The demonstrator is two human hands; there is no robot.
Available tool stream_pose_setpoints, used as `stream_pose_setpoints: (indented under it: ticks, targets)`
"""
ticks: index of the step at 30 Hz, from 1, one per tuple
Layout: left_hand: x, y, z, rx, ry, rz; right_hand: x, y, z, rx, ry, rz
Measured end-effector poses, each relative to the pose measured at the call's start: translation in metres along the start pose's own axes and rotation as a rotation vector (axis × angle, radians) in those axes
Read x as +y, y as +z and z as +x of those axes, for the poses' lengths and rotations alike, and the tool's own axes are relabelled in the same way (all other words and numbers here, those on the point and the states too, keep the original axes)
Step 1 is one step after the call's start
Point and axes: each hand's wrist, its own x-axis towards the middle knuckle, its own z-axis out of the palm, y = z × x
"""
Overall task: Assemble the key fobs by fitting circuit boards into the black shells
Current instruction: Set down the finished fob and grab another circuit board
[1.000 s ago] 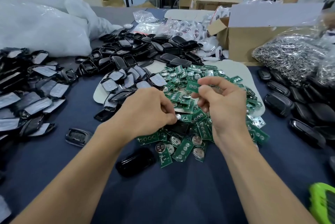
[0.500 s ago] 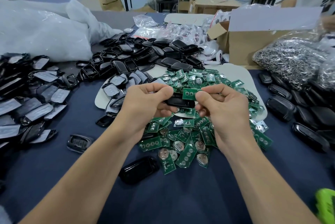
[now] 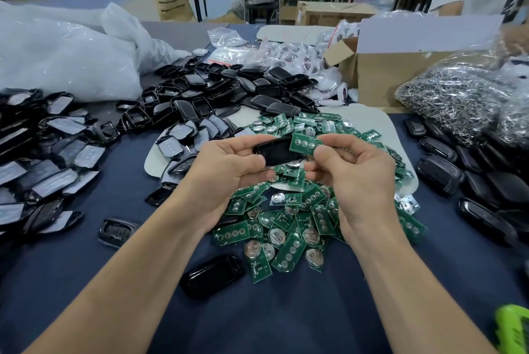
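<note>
My left hand (image 3: pixel 226 173) grips a black shell (image 3: pixel 276 150) by its left end, hollow side facing me, above the pile. My right hand (image 3: pixel 352 170) pinches a green circuit board (image 3: pixel 305 144) between thumb and fingers and holds it at the shell's right end, overlapping its rim. Below both hands lies a heap of green circuit boards (image 3: pixel 286 227) with round silver battery holders, spread over a white sheet (image 3: pixel 380 127) and the dark blue table cloth (image 3: pixel 257 310).
Empty black shells (image 3: pixel 217 95) are piled behind the boards, film-covered shells (image 3: pixel 54 170) at left, closed black fobs (image 3: pixel 472 181) at right. One shell (image 3: pixel 213 275) lies near me. A cardboard box (image 3: pixel 383 73), a bag of metal rings (image 3: pixel 458 95) and a green object (image 3: pixel 512 328) stand right.
Both hands rose from the pile: the left picked up a black shell, the right brought a green board to it. The board now overlaps the shell's right end.
</note>
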Motion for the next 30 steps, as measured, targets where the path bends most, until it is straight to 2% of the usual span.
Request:
stream_pose_setpoints:
  ticks: [6,14,18,26,30]
  targets:
    - [-0.003,0.0,0.002,0.025,0.001,0.004,-0.005,-0.004,0.001,0.029,-0.017,0.023]
    - [-0.009,0.004,0.005,-0.081,0.046,0.016,-0.003,-0.002,-0.002,-0.011,-0.122,-0.158]
    - [-0.008,0.004,0.004,-0.077,0.056,-0.006,-0.002,-0.001,-0.003,-0.021,-0.159,-0.228]
    - [-0.013,0.002,0.008,-0.074,0.06,0.022,-0.002,-0.003,-0.004,-0.065,-0.097,-0.108]
    - [-0.013,0.001,0.008,-0.067,0.051,0.036,-0.004,-0.004,-0.004,0.017,-0.14,-0.161]
